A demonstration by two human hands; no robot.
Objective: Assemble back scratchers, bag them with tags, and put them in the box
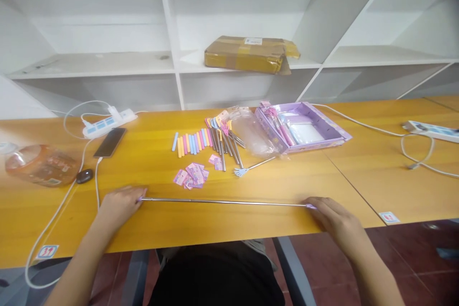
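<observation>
A telescopic back scratcher (222, 202), drawn out to a long thin metal rod with purple ends, spans the space between my hands just above or on the table's front part. My left hand (120, 206) is closed on its left end, and my right hand (335, 217) grips the purple right end. Beyond the rod lie a blue hand-shaped back scratcher (241, 171) and a heap of collapsed back scratchers (225, 141) with coloured heads. Beside them runs a row of pastel handle sleeves (191, 142). Small pink cards (193, 174) lie nearer to me.
A purple tray (311, 146) with packaged pieces stands at back right, next to clear plastic bags (251, 131). To the left are a phone (110, 142), a power strip (109, 123), an orange jar (43, 165) and a cable. A cardboard box (247, 55) sits on the shelf.
</observation>
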